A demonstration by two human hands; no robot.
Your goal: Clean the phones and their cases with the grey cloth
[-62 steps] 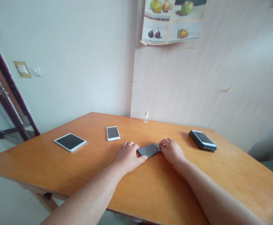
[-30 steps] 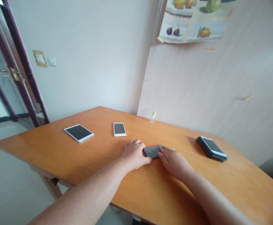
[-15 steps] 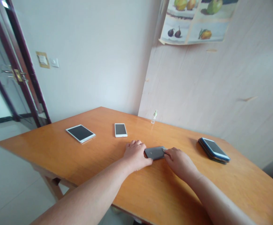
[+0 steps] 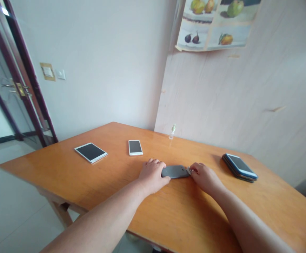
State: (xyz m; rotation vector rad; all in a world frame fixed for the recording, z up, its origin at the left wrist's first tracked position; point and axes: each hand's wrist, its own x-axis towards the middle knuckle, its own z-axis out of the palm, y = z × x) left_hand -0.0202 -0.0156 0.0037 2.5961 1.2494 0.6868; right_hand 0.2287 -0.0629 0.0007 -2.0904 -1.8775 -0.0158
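Observation:
A dark grey phone [image 4: 175, 172] lies on the wooden table with its back up. My left hand [image 4: 154, 175] grips its left end between thumb and fingers. At the phone's right end, my right hand [image 4: 202, 175] pinches a small whitish piece [image 4: 189, 170], perhaps a folded wipe; most of it is hidden by the fingers. That piece is right at the phone's edge, and I cannot tell whether they touch.
On the table [image 4: 111, 189] are a white tablet [image 4: 91, 152] at left and a white phone [image 4: 135, 147] beyond my left hand. A small clear pump bottle [image 4: 172, 132] stands near the wall. To the right is a stack of tablets [image 4: 239, 167].
My right hand has slid right with the whitish piece, from the phone's back to its right end, uncovering more of the back. My left hand keeps its grip on the phone.

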